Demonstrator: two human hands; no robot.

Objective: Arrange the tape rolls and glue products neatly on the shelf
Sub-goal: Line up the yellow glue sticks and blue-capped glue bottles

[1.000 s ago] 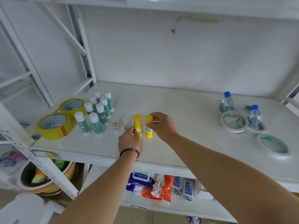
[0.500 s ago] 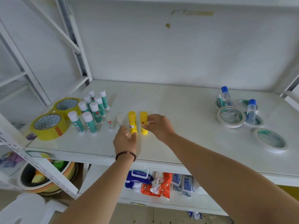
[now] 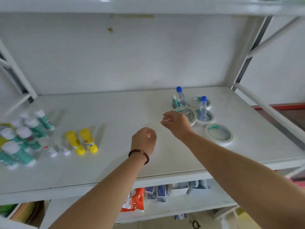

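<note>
Two yellow glue sticks (image 3: 81, 141) stand side by side on the white shelf (image 3: 125, 113), right of several green-and-white glue sticks (image 3: 24, 134) and two tiny white tubes (image 3: 57, 150). At the right lie several white tape rolls (image 3: 219, 133); two blue-capped glue bottles (image 3: 203, 106) and a small glue stick (image 3: 175, 100) stand in them. My left hand (image 3: 144, 139) hovers over the bare middle, fingers loosely curled, empty. My right hand (image 3: 176, 123) reaches just in front of the nearest white tape roll (image 3: 189, 114), fingers apart, holding nothing.
A yellow tape roll's edge (image 3: 3, 126) shows at the far left. The lower shelf holds orange and blue packets (image 3: 148, 195). The rack's posts and diagonal braces (image 3: 257, 38) frame both sides, with another shelf board close overhead.
Both hands have let go of the yellow glue sticks and moved right. The right hand now reaches toward the white tape rolls. The view has swung to the right.
</note>
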